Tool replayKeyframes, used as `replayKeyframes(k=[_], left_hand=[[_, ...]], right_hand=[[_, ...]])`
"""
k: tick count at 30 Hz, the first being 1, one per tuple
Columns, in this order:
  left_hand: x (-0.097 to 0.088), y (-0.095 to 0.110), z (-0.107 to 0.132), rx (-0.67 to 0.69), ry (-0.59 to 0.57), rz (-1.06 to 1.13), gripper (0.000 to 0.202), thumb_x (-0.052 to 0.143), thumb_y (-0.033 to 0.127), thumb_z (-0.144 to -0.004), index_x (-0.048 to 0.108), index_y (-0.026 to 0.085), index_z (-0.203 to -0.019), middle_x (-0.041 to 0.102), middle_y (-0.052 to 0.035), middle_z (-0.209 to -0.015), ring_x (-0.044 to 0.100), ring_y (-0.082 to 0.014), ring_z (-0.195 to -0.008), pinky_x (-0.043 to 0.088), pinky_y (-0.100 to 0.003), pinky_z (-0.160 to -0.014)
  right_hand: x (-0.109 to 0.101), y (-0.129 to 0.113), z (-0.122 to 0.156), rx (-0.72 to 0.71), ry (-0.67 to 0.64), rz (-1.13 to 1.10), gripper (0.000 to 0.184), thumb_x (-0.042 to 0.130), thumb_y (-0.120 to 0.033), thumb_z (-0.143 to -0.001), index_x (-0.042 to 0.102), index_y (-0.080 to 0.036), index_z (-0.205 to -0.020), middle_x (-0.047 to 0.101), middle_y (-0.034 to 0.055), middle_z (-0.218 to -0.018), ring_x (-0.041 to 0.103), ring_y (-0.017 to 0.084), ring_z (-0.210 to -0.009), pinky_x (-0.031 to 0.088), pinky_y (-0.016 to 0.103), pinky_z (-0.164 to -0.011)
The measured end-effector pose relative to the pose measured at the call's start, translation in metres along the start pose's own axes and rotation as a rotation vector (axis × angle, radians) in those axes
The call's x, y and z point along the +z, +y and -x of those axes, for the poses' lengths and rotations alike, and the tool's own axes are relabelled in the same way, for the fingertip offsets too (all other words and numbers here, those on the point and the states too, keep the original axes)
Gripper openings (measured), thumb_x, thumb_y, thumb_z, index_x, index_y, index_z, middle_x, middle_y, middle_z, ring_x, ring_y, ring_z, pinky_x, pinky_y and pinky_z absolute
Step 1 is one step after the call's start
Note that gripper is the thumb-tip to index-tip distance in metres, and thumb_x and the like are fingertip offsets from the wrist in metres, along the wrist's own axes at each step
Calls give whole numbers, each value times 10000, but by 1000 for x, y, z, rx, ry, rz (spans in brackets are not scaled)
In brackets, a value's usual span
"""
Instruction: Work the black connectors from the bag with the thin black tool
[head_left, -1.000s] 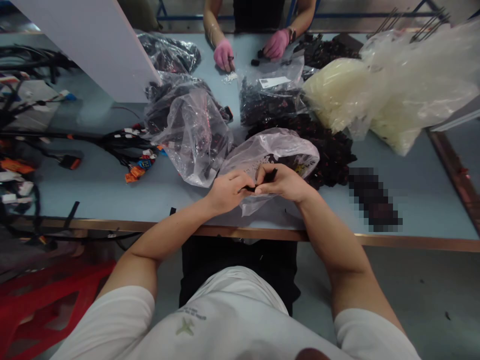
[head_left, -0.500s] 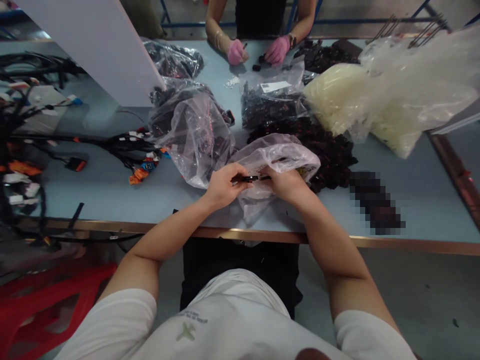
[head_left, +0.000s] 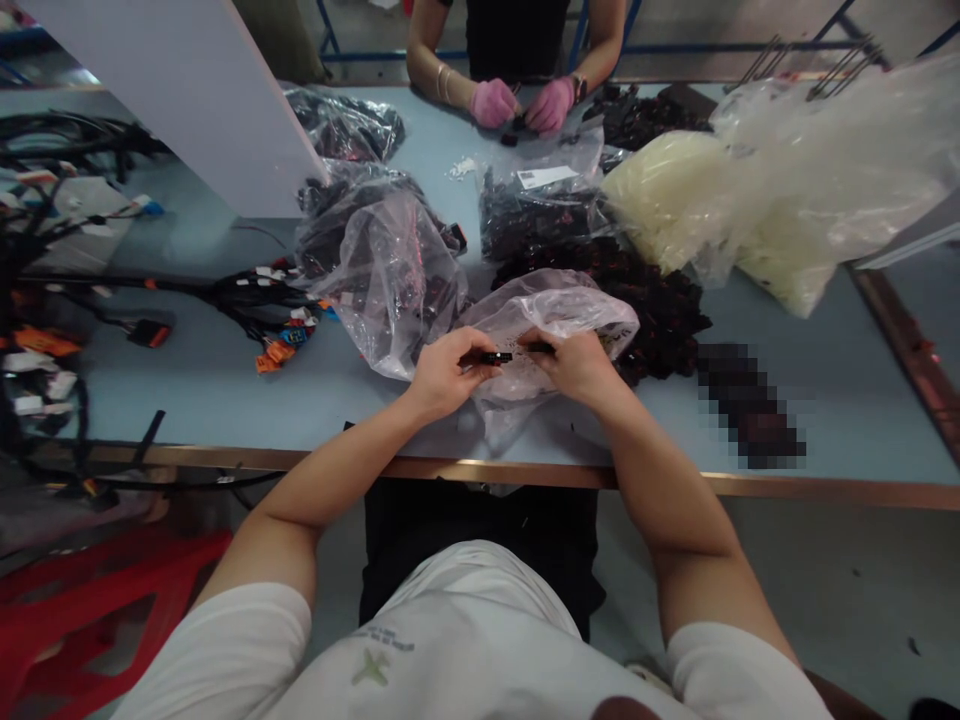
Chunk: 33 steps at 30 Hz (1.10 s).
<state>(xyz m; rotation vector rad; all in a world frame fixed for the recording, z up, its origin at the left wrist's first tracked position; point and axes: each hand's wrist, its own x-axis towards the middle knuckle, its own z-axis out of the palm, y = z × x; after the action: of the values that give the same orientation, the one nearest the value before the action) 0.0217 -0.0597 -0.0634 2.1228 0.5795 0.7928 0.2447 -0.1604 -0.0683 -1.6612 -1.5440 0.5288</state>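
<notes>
My left hand (head_left: 444, 373) is closed in a pinch on a small black plastic connector (head_left: 495, 357), held above the table's near edge. My right hand (head_left: 574, 363) is closed on a second small black part (head_left: 541, 348) just to the right of it. The two parts sit close together, a small gap between them. Both hands hover over a clear plastic bag (head_left: 551, 305) lying open on the blue table (head_left: 195, 385). Behind the bag lies a heap of black connectors (head_left: 660, 300).
Several clear bags of black parts (head_left: 390, 265) lie left of centre. Bags of white parts (head_left: 757, 200) fill the right. Wire harnesses with coloured plugs (head_left: 255, 300) lie at the left. Across the table a person's pink-gloved hands (head_left: 521, 103) work on small black pieces. A white panel (head_left: 195, 90) leans at the back left.
My hands have drawn slightly apart, separating the two black parts that were held together. The person's gloved hands across the table have come closer together.
</notes>
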Motion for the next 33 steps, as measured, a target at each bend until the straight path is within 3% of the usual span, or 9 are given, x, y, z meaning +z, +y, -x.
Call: replayKeyframes(k=[5,11,20,28,33], left_hand=[[1,0,0,-3,-7,-3,177,817,349,-901,730,211,-968,758,-7,-910,696,-141,-781,582,-265,-735],[2,-3,2,25,-21,-39,195,821,368,-913,736,210,-989,781,-20,-945,727,-153,-825,604,-264,-751],[3,-6,4,138,7,-80,175,820,358,-939,746,213,-1002,783,-20,-947,735,-150,-824,597,-259,-760],[4,-3,7,201,-37,-190,194,770,420,-984,746,229,-966,790,-23,-936,738,-157,-852,588,-259,-781],[6,-1,5,259,32,-162,195,761,405,-999,721,217,-966,781,-7,-916,728,-134,-816,567,-222,-719]], right_hand=[[3,-22,6,75,64,-382,292,806,-509,-887,853,-224,-930,787,27,-831,715,213,-803,591,373,-806],[9,-31,5,52,-25,-498,342,840,-581,-848,856,-242,-892,771,16,-798,691,184,-773,594,343,-766],[6,-32,6,78,-59,-525,289,866,-520,-827,829,-234,-850,777,16,-821,691,181,-779,590,337,-755],[0,-29,3,224,-261,-700,292,925,-410,-741,761,-186,-833,724,-1,-780,618,137,-708,529,302,-700],[4,-29,1,231,-195,-696,323,932,-432,-730,743,-193,-837,706,-7,-788,593,135,-715,498,302,-711]])
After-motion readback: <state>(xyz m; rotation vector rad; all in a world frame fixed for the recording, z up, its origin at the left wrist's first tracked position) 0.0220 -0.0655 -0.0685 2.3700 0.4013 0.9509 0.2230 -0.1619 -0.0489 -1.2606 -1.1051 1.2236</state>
